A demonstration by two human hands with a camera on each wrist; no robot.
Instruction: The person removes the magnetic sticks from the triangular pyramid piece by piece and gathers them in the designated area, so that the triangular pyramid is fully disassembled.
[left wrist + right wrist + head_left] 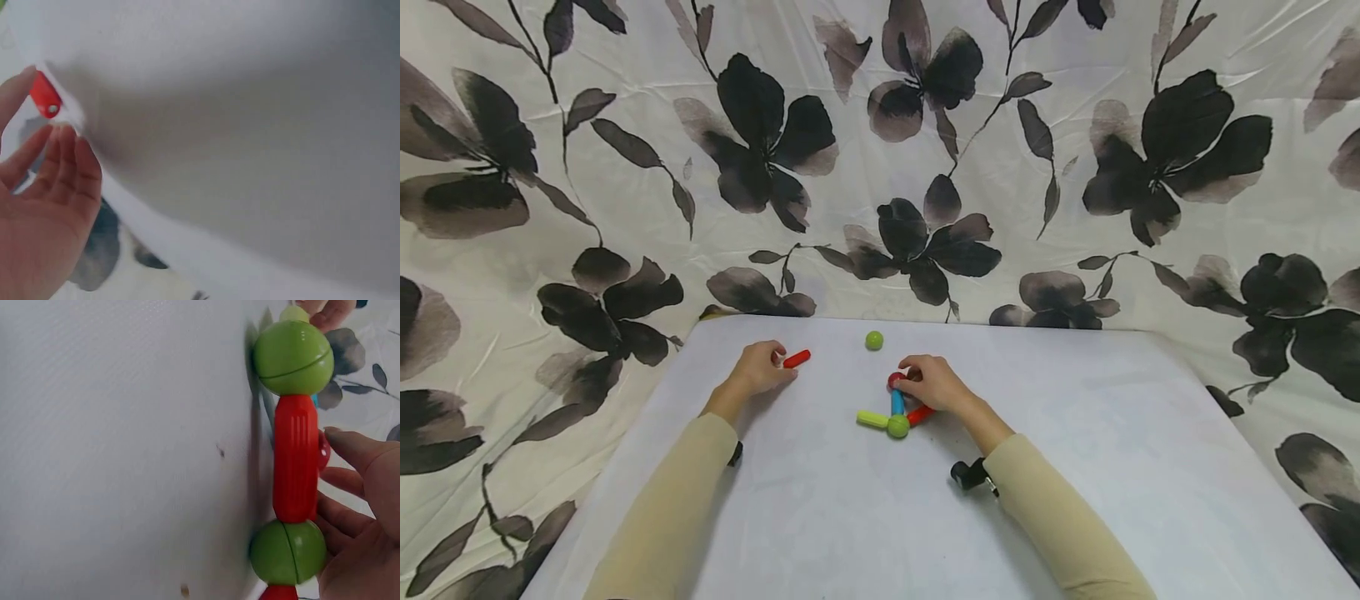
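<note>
On the white table, a red stick lies at the fingertips of my left hand. Thumb and fingers are spread near its end, and a metal dot shows on the stick's end in the left wrist view. My right hand pinches a red ball between thumb and finger. That ball sits at the far end of a blue stick joined to a green ball. A lime stick and another red stick branch from the same ball. The right wrist view shows a second green ball, hidden by the hand from above.
A loose green ball lies near the table's far edge, between the two hands. Behind the white table hangs a flowered cloth. A black wrist camera sits at the right sleeve, low over the table.
</note>
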